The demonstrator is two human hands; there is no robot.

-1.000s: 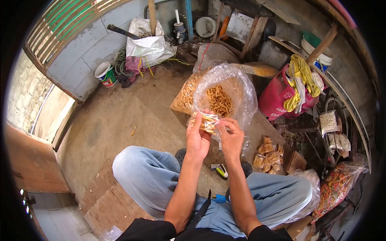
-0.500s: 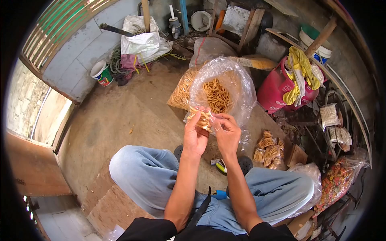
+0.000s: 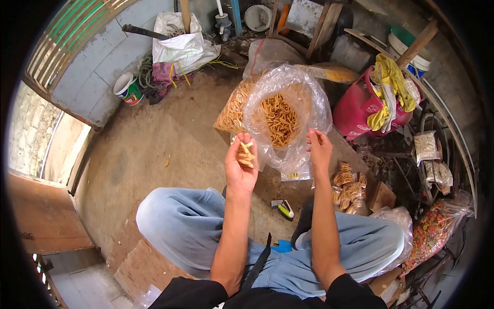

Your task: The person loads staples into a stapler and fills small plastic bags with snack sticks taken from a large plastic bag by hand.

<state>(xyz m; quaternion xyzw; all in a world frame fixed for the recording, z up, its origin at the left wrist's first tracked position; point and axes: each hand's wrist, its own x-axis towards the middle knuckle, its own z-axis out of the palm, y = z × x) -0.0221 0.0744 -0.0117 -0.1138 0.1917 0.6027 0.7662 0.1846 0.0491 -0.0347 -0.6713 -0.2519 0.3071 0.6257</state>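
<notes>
In my left hand (image 3: 241, 167) lies a small clear packet of stick snacks (image 3: 246, 155), with the fingers curled round its top and the palm facing up. The packet's plastic is hard to make out. My right hand (image 3: 319, 149) is apart from it, at the right side of a large clear plastic bag (image 3: 320, 98); its fingers are loosely bent and apart, with nothing visible in them. Loose brown stick snacks (image 3: 280, 121) fill that bag's mouth. Several filled small packets (image 3: 350, 189) lie in a pile right of my right forearm.
A green stapler (image 3: 285, 209) lies on the floor between my legs, beside a small box (image 3: 276, 203). At the right stands a pink tub (image 3: 355, 110) with yellow cloths (image 3: 386, 90) over it. A white bucket (image 3: 126, 88) and a white sack (image 3: 185, 50) are at the back left.
My right hand has let go of the small packet and moved right. My left hand, still holding the packet, has shifted slightly left and its palm shows more.
</notes>
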